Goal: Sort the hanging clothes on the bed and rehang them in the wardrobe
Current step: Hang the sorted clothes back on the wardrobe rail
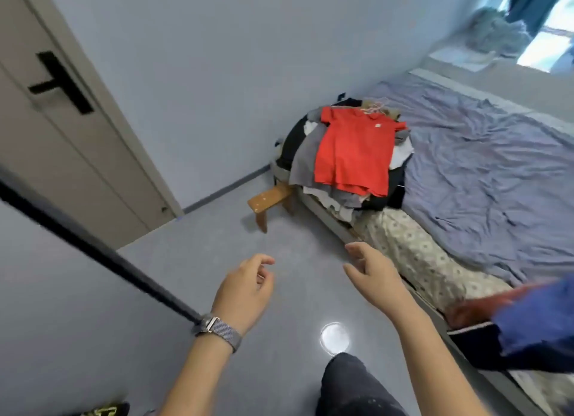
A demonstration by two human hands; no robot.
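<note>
A pile of clothes (pixel 313 154) on hangers lies at the near-left end of the bed (pixel 484 173), with a red T-shirt (pixel 354 148) spread on top and pale hangers (pixel 374 106) poking out behind it. Grey, white and black garments show under it. My left hand (pixel 245 291), with a grey watch on the wrist, hovers over the floor with fingers loosely curled and empty. My right hand (pixel 372 272) is beside it, fingers apart, empty, close to the bed's edge. Both hands are well short of the pile. No wardrobe is in view.
A closed door (pixel 62 129) with a black handle stands at left. A small wooden bench (pixel 268 199) sticks out from the bed's foot. Blue and dark clothing (pixel 528 325) lies on the bed's near right edge. A window with a teal curtain (pixel 534 2) is at the far right.
</note>
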